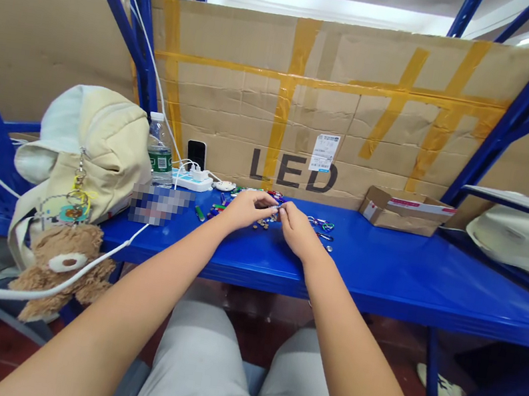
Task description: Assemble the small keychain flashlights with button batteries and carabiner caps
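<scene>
My left hand (247, 209) and my right hand (296, 225) meet over the blue shelf (409, 269), fingertips pinched together on a small metal piece (279, 209) too tiny to name. Under and around the hands lie several small coloured keychain parts (321, 224) and little metal bits (263, 225). Both hands are closed in a pinch. My forearms reach forward from my lap.
A cream bag (96, 143) with a teddy bear charm (64, 259) sits at the left, beside a water bottle (160, 153) and a white power strip (191, 179). A small cardboard box (404, 211) lies at the right. A taped cardboard wall marked LED (311, 98) closes the back.
</scene>
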{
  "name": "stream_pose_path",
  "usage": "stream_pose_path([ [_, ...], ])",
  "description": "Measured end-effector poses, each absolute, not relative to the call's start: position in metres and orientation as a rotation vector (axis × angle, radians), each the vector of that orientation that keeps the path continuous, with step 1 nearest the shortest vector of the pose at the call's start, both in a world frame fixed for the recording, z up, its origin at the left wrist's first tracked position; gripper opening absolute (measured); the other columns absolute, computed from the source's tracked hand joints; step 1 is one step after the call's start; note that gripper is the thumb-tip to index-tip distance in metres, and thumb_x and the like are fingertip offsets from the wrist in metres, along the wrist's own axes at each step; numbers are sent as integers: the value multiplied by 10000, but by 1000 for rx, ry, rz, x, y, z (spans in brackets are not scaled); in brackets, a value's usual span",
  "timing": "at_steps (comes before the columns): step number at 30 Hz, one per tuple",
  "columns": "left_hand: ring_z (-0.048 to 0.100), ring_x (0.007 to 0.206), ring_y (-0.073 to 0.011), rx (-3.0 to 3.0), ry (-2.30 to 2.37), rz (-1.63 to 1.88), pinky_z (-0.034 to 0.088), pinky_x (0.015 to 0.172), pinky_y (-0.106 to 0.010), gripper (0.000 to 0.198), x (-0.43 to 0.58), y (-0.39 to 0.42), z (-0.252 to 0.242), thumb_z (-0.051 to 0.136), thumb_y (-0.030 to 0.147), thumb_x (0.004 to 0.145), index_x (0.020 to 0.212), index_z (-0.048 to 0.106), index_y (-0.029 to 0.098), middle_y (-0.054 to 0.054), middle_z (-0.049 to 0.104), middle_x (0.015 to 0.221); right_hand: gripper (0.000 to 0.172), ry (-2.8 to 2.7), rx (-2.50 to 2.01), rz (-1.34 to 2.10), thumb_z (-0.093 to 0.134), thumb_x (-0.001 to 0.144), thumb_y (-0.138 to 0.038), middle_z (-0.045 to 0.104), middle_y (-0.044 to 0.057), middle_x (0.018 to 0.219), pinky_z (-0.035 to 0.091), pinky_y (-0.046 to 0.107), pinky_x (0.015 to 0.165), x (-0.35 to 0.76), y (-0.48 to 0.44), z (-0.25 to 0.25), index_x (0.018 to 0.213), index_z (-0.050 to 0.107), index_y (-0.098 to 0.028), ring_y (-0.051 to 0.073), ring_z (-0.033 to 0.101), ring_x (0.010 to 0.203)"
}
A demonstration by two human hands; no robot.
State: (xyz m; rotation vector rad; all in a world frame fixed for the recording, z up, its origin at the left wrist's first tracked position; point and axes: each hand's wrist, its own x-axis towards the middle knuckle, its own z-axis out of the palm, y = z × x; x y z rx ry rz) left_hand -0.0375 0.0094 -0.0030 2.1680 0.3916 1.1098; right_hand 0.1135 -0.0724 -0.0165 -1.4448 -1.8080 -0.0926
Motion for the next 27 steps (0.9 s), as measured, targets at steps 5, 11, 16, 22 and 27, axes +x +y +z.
stream_pose_path([
  [5, 677, 839, -203, 2137, 384, 1039, 534, 796, -330, 303, -39, 11, -2, 721, 362, 687, 871, 698, 122, -85, 727, 882, 229, -1888, -1594, -281, 295, 961, -297, 604, 68, 835, 331, 272, 633, 112, -78, -12, 810, 444, -213, 186, 521, 724],
  [11, 672, 837, -203, 2200, 385, 974, 528, 793, -330, 282, -47, 10, -1, 708, 355, 704, 873, 715, 130, -81, 729, 885, 242, -1935, -1728, -361, 310, 969, -301, 664, 85, 881, 296, 266, 616, 104, -86, -8, 873, 512, -207, 194, 571, 754],
  [16, 668, 843, -187, 2333, 414, 1039, 520, 792, -302, 186, -48, 10, -2, 663, 280, 745, 877, 719, 160, -51, 732, 889, 268, -1908, -1746, -324, 315, 964, -303, 670, 83, 849, 289, 269, 613, 103, -83, -10, 867, 545, -206, 200, 578, 745],
  [22, 663, 930, -180, 2541, 365, 1116, 492, 899, -306, 213, -48, 7, -3, 617, 220, 785, 988, 675, 189, -37, 720, 967, 272, -1853, -1739, -248, 325, 952, -299, 673, 81, 859, 292, 272, 621, 104, -80, -11, 867, 567, -209, 202, 581, 768],
  [27, 676, 843, -162, 2419, 502, 1078, 521, 821, -281, 376, -43, 11, -3, 606, 224, 798, 1168, 565, 169, -47, 704, 947, 294, -1797, -1765, -163, 309, 954, -337, 667, 78, 847, 289, 273, 608, 103, -79, -12, 800, 529, -217, 211, 582, 768],
])
